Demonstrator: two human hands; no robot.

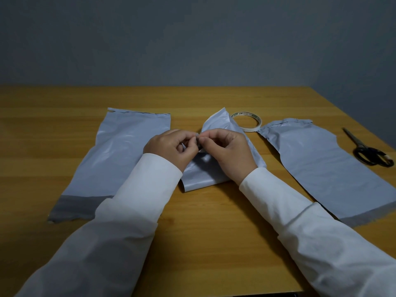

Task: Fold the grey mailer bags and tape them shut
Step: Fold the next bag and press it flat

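Observation:
Three grey mailer bags lie on the wooden table [214, 232]. The middle bag [199, 179] is partly folded, and its far end stands up in a peak. My left hand [171, 148] and my right hand [229, 151] meet over it, fingertips pinched together on its edge. A flat bag [120, 151] lies to the left and another flat bag [325, 166] to the right. A roll of white tape [248, 122] sits just behind the middle bag, partly hidden by the peak.
Black-handled scissors [368, 153] lie at the right, near the table's right edge. White sleeves cover both forearms. A grey wall stands behind the table's far edge.

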